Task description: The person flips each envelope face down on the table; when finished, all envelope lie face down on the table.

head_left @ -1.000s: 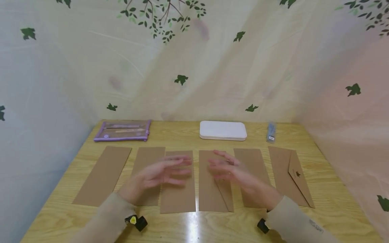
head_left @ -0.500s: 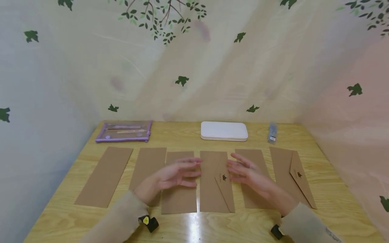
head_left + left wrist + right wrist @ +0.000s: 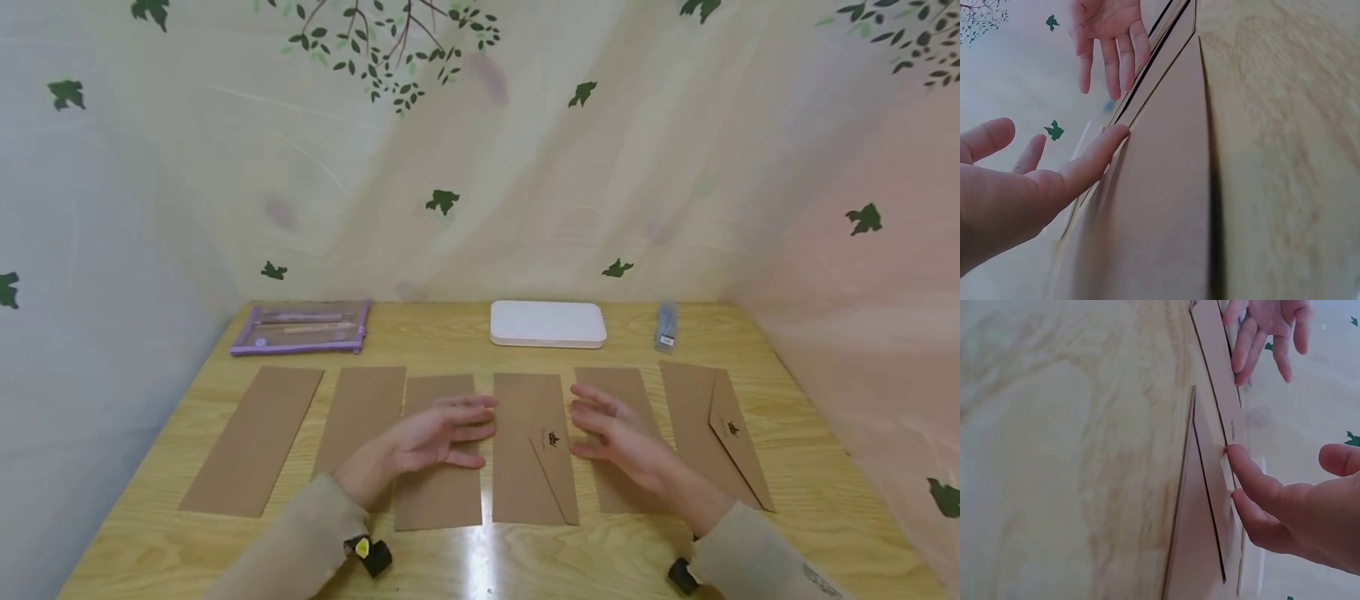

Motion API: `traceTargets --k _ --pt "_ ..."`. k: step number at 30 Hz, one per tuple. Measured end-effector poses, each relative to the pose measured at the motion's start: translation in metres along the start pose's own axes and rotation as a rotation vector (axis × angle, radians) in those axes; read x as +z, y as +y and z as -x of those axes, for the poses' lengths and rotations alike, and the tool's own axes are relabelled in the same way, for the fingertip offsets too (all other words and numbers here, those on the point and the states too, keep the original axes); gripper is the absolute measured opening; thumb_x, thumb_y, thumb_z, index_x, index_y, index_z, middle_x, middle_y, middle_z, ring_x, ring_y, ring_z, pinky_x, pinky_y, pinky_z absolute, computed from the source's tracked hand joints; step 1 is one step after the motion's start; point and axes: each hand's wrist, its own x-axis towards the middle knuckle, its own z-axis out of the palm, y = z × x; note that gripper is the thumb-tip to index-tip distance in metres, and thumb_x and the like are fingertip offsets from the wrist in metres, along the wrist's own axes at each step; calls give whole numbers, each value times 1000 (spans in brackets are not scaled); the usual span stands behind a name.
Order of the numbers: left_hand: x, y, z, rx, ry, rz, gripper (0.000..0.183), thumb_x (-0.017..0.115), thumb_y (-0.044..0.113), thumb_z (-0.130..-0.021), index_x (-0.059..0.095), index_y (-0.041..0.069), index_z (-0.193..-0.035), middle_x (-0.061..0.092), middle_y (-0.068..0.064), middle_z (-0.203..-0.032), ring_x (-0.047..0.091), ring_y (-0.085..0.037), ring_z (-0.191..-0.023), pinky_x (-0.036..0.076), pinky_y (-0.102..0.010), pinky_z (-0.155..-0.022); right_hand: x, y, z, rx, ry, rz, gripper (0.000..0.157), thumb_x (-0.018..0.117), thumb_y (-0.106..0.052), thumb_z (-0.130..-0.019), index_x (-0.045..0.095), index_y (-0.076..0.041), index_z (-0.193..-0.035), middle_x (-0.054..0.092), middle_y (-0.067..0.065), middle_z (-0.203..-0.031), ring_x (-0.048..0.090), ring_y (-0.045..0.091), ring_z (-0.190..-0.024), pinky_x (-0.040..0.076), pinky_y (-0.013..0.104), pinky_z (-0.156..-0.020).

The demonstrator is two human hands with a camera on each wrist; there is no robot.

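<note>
Several brown paper envelopes lie in a row on the wooden table. Over the third from the left, an envelope with a plain face (image 3: 438, 504), my left hand (image 3: 442, 433) hovers palm inward with its fingers spread loosely. Facing it, my right hand (image 3: 618, 433) overlaps another envelope (image 3: 618, 492), its fingers also relaxed and holding nothing. Between the two hands lies an envelope with its flap up (image 3: 517, 475), marked with a small black crown. In the right wrist view, fingertips (image 3: 1235, 453) come right at an envelope's edge.
A purple-edged clear pencil pouch (image 3: 300, 327), a white flat case (image 3: 547, 323) and a small blue packet (image 3: 666, 327) sit along the table's back. At the far left is a plain envelope (image 3: 251, 442), at the far right a flapped one (image 3: 690, 425). A leaf-print cloth (image 3: 360, 208) hangs behind.
Both hands have shifted to the right, the left to the third envelope's right edge and the right off the crown-marked envelope, uncovering its crown. In the last half second they barely move. The envelopes stay put.
</note>
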Motion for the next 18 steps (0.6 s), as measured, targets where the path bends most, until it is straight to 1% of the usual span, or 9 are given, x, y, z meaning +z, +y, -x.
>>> traceTargets --k 3,6,11,14,18 --pt "3 -1 0 1 10 6 57 45 17 -107 26 -3 -157 17 -27 -164 20 -42 -150 42 -60 -108 0 0 1 19 21 2 67 50 -12 -106 14 0 -160 9 30 -163 15 47 -148 49 51 -105" --pt "9 -2 0 6 23 5 55 46 15 -107 28 -4 -156 19 -25 -164 18 -41 -151 43 -61 -107 1 -1 1 30 22 5 66 52 -13 -106 16 1 -159 11 30 -162 18 48 -147 49 50 -105" --pt "17 -7 -2 15 30 4 53 48 11 -105 33 -5 -152 21 -22 -163 14 -39 -152 43 -61 -107 3 -5 0 33 -32 28 71 54 -14 -104 14 6 -158 13 33 -161 18 51 -147 44 55 -108" --pt "18 -8 -2 27 35 28 53 46 10 -105 31 -6 -153 18 -23 -164 12 -39 -152 41 -63 -107 2 -6 -2 38 -59 39 73 55 -15 -103 12 7 -158 12 33 -162 15 50 -148 42 56 -109" --pt "16 -7 -2 40 46 56 53 43 10 -106 28 -7 -154 16 -23 -165 10 -39 -153 40 -64 -108 -1 -5 -5 39 -74 41 73 54 -15 -104 11 7 -158 10 33 -163 15 50 -148 43 54 -109"
